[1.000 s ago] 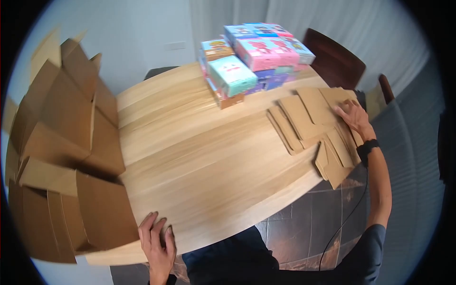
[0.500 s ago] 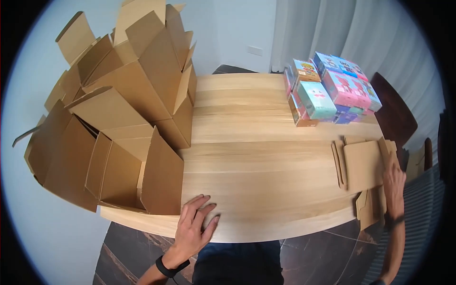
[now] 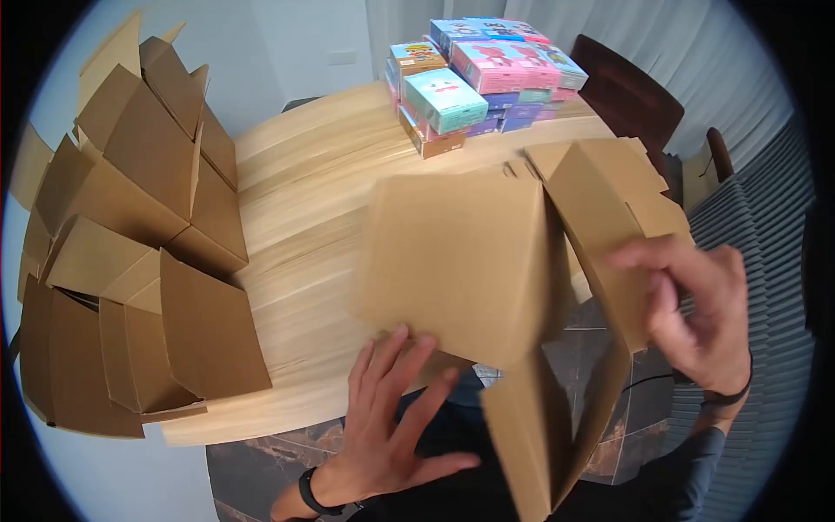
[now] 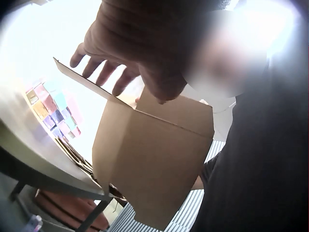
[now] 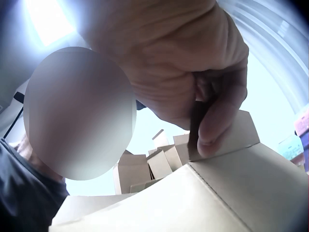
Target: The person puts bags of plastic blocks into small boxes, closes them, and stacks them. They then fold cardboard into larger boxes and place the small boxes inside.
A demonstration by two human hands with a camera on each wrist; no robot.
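Observation:
An unfolded cardboard carton (image 3: 448, 261) is held up over the front right of the table, its flaps spread and partly blurred. My right hand (image 3: 691, 309) pinches the edge of one flap between thumb and curled fingers; the right wrist view shows this grip on the cardboard (image 5: 231, 179). Below the carton's near edge, my left hand (image 3: 391, 426) has its fingers spread, fingertips at that edge. In the left wrist view the left hand (image 4: 135, 53) is beside a flap of the carton (image 4: 149, 154); whether it presses on it I cannot tell.
Several opened cartons (image 3: 130, 165) stand along the table's left side. Colourful small boxes (image 3: 509, 70) are stacked at the back. Flattened cardboard (image 3: 600, 165) lies at the right edge of the table (image 3: 304, 217), with a dark chair (image 3: 631, 91) behind.
The right hand has lifted a piece of cardboard from the flat pile and brought it left, where it now stands unfolded. The left hand has risen from the table, its fingers spreading. The head view has shifted.

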